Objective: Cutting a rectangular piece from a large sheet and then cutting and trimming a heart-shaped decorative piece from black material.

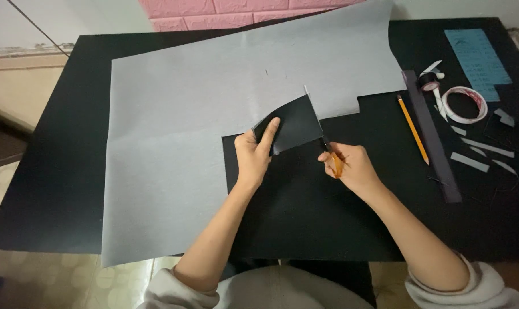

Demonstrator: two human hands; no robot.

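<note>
A large grey paper sheet point(173, 126) lies spread over the black table point(328, 217), with a rectangular piece cut out of its near edge. My left hand point(253, 154) pinches a flap of the sheet point(296, 123) and folds it up, showing its dark underside. My right hand point(348, 166) grips orange-handled scissors point(328, 150). Their blades point away from me and run along the right edge of the lifted flap, into the grey sheet.
To the right lie a yellow pencil point(412, 129), a long dark ruler point(432, 137), a roll of clear tape point(464, 105), a small dark tape roll point(430, 84), a blue card point(478, 56) and several grey paper strips point(479, 150). A pink brick wall point(236, 11) rises behind.
</note>
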